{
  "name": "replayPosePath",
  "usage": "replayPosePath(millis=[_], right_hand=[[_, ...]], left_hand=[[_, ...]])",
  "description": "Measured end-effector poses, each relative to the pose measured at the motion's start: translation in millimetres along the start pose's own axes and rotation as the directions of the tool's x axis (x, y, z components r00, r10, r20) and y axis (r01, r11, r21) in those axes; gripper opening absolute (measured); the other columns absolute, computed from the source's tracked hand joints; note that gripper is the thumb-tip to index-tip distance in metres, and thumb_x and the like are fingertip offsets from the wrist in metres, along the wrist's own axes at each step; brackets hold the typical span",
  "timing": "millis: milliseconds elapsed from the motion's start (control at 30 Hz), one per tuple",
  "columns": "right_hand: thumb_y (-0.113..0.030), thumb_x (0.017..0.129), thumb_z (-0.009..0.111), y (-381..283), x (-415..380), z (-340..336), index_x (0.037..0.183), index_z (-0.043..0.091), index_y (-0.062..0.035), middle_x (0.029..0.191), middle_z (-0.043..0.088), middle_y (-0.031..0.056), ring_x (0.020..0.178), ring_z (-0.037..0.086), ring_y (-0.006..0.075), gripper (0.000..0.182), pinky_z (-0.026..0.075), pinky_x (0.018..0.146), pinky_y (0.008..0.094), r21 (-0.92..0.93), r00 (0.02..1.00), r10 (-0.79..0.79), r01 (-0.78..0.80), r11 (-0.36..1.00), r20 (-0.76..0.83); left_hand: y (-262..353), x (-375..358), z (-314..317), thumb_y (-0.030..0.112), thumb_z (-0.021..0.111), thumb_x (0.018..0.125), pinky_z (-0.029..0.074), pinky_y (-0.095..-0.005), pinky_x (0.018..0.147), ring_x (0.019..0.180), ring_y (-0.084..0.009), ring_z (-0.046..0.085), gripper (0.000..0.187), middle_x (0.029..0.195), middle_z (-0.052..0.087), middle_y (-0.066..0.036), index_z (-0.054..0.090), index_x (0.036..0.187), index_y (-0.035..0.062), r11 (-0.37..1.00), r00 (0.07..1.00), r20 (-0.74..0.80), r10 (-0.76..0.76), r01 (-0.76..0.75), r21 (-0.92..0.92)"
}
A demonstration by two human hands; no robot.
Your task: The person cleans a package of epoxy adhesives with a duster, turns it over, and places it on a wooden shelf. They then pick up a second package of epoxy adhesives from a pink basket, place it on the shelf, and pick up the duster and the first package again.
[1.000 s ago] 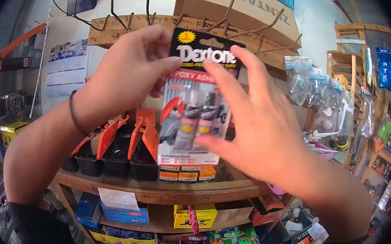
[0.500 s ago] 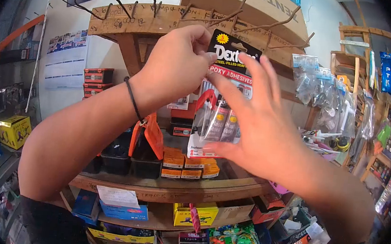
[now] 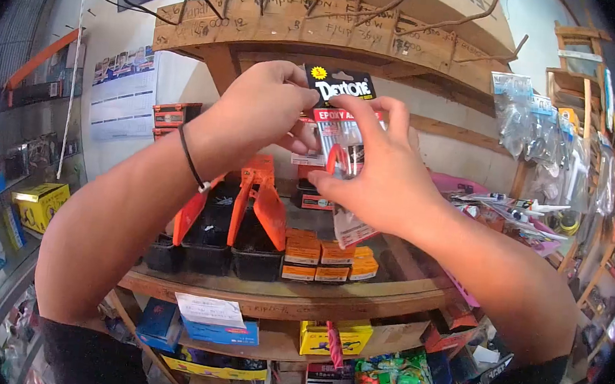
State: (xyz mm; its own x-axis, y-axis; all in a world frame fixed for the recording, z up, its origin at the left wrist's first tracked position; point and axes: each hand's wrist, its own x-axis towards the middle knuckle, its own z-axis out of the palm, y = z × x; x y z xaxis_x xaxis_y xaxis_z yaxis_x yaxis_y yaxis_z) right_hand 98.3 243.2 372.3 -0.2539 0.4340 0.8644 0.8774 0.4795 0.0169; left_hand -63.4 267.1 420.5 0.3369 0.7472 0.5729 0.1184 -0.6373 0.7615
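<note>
A Dextone epoxy adhesive blister pack (image 3: 341,130) hangs upright, slightly tilted, between my hands in front of the shelf. Its black header with a hanging hole and the red band below show, while the tubes are mostly covered by fingers. My left hand (image 3: 268,105) pinches the pack's upper left edge, its wrist wearing a dark band. Curled around the right side and front of the pack is my right hand (image 3: 393,167), thumb low and fingers across the red band.
Bent metal hooks (image 3: 380,10) stick out of a wooden beam (image 3: 278,32) above. Behind the pack, black bins with orange clamps (image 3: 268,214) and small orange boxes (image 3: 336,252) stand on a wooden shelf (image 3: 289,305). Bagged goods (image 3: 517,127) hang at right.
My right hand's fingers, spread before, have curled in over the pack. The pack has tilted, its bottom now swung to the right. The view has shifted slightly.
</note>
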Motion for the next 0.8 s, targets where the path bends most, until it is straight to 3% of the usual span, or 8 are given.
replayPosePath(millis=[100,167,200,267,400,533,633,800], right_hand=[[-0.03,0.063,0.069,13,6,8,0.123,0.038,-0.0175,0.117,0.032,0.0179,0.102,0.041,0.0404,0.069,0.043,0.081,0.0462,-0.109,1.0,-0.025,0.025,0.994,-0.003],[-0.032,0.063,0.069,21,9,12,0.122,0.039,-0.0186,0.117,0.033,0.0175,0.103,0.041,0.0395,0.067,0.043,0.08,0.0478,-0.193,0.999,-0.027,0.033,0.981,0.03],[-0.032,0.063,0.069,24,11,14,0.122,0.039,-0.0186,0.117,0.033,0.0175,0.103,0.041,0.0395,0.067,0.043,0.08,0.0478,-0.192,0.999,-0.028,0.033,0.981,0.027],[-0.033,0.064,0.069,30,15,18,0.123,0.039,-0.019,0.117,0.034,0.0171,0.104,0.04,0.0392,0.067,0.043,0.08,0.0487,-0.294,0.994,0.0,0.031,0.955,0.106],[-0.035,0.064,0.069,46,25,33,0.124,0.039,-0.02,0.117,0.035,0.0156,0.107,0.04,0.0379,0.068,0.043,0.083,0.0469,-0.353,0.989,0.067,-0.017,0.935,0.13],[-0.035,0.064,0.069,58,36,54,0.123,0.04,-0.0205,0.117,0.035,0.0144,0.107,0.04,0.0371,0.068,0.043,0.083,0.0463,-0.345,0.989,0.096,-0.051,0.937,0.114],[-0.035,0.063,0.07,67,47,73,0.122,0.041,-0.0211,0.118,0.035,0.0127,0.109,0.038,0.0369,0.067,0.043,0.083,0.0473,-0.325,0.983,0.123,-0.073,0.943,0.136],[-0.035,0.064,0.07,78,57,103,0.124,0.04,-0.019,0.116,0.036,0.0153,0.103,0.042,0.036,0.069,0.043,0.082,0.0454,-0.32,0.982,0.139,-0.092,0.943,0.128]], left_hand=[[2,8,-14,0.022,0.052,0.084,0.05,-0.0296,0.058,0.076,-0.0167,0.06,0.031,0.08,0.057,-0.008,0.046,0.107,0.0007,0.922,0.998,0.06,-0.035,0.009,0.386],[-7,17,-23,0.03,0.054,0.082,0.047,-0.0376,0.076,0.087,-0.0258,0.058,0.048,0.094,0.058,-0.012,0.043,0.12,0.0041,0.547,0.981,0.167,0.101,-0.195,0.814],[-13,17,-26,0.03,0.054,0.082,0.047,-0.0376,0.076,0.087,-0.0258,0.058,0.048,0.094,0.058,-0.012,0.043,0.12,0.0041,0.545,0.981,0.167,0.102,-0.195,0.815],[-26,16,-31,0.029,0.055,0.08,0.041,-0.0367,0.086,0.095,-0.0322,0.053,0.05,0.105,0.053,-0.017,0.041,0.122,0.0058,0.179,0.874,0.43,0.224,-0.471,0.864],[-43,29,-34,0.03,0.057,0.077,0.039,-0.0408,0.089,0.11,-0.0335,0.042,0.053,0.117,0.044,-0.017,0.04,0.124,0.0095,0.102,0.847,0.454,0.274,-0.496,0.863],[-42,54,-39,0.034,0.058,0.076,0.036,-0.0426,0.092,0.117,-0.0323,0.036,0.056,0.125,0.038,-0.014,0.041,0.123,0.0101,-0.115,0.85,0.432,0.302,-0.418,0.901],[-46,78,-46,0.04,0.06,0.074,0.029,-0.0441,0.097,0.123,-0.0278,0.029,0.064,0.133,0.032,-0.01,0.037,0.127,0.0111,-0.419,0.706,0.525,0.475,-0.342,0.841],[-48,116,-51,0.037,0.064,0.069,0.018,-0.0452,0.103,0.128,-0.0215,0.024,0.072,0.138,0.024,-0.006,0.032,0.13,0.0173,-0.521,0.606,0.533,0.59,-0.219,0.825]])
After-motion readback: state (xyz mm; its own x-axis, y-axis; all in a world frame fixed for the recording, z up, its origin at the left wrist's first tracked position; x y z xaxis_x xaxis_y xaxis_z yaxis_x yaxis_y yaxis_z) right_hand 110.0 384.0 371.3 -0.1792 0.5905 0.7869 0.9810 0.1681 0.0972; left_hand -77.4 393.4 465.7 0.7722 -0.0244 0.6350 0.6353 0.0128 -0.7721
